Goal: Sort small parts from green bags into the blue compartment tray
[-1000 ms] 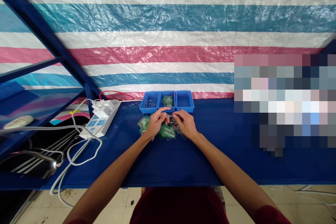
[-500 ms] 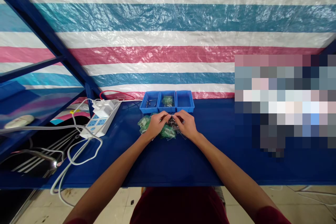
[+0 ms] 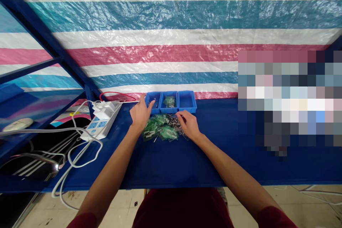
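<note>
In the head view, you are swinging your open left hand off the pile toward the leftmost of three blue bins, its fingers spread and grasping nothing, while your curled right hand is resting at the loose metal pins, whether pinching any is hidden. Between your hands, roughly three or four green bags are lying heaped, one more green bag is sitting in the middle bin, and a white power strip is lying left of your left hand.
</note>
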### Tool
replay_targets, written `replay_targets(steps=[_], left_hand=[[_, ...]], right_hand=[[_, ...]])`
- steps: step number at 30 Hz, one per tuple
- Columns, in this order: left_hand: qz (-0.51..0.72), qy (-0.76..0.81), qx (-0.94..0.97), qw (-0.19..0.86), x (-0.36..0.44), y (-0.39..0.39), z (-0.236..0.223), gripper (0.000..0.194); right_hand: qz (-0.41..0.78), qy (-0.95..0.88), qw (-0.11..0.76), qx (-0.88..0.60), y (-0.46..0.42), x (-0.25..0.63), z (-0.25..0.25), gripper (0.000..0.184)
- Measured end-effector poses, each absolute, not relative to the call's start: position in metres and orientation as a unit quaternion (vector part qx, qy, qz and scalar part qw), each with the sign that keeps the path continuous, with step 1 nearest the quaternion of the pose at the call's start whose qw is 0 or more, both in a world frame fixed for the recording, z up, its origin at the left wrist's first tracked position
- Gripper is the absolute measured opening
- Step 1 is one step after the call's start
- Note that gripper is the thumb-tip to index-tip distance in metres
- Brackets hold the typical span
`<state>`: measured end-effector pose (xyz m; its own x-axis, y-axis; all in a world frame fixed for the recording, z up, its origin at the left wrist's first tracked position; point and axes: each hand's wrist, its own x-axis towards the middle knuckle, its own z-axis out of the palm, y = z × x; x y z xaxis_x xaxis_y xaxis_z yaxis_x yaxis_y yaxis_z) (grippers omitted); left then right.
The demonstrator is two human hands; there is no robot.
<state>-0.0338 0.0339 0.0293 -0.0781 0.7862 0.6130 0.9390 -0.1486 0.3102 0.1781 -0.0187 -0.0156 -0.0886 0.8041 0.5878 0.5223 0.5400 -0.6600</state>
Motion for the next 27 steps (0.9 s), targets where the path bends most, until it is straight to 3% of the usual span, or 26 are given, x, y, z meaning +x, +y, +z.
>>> replay_targets(steps=[6, 14, 27], left_hand=[[-0.291, -0.503, -0.810, 0.080, -0.027, 0.029, 0.008, 0.026], [-0.265, -0.388, -0.881, 0.050, -0.017, 0.025, -0.013, 0.027], [-0.266, -0.368, -0.891, 0.017, -0.009, 0.019, -0.019, 0.027]], right_hand=[[0.093, -0.700, 0.431, -0.561, -0.012, 0.181, -0.021, 0.023], [0.077, -0.725, 0.272, -0.628, -0.006, 0.184, -0.025, 0.025], [0.042, -0.742, 0.249, -0.621, 0.001, 0.182, -0.030, 0.021]])
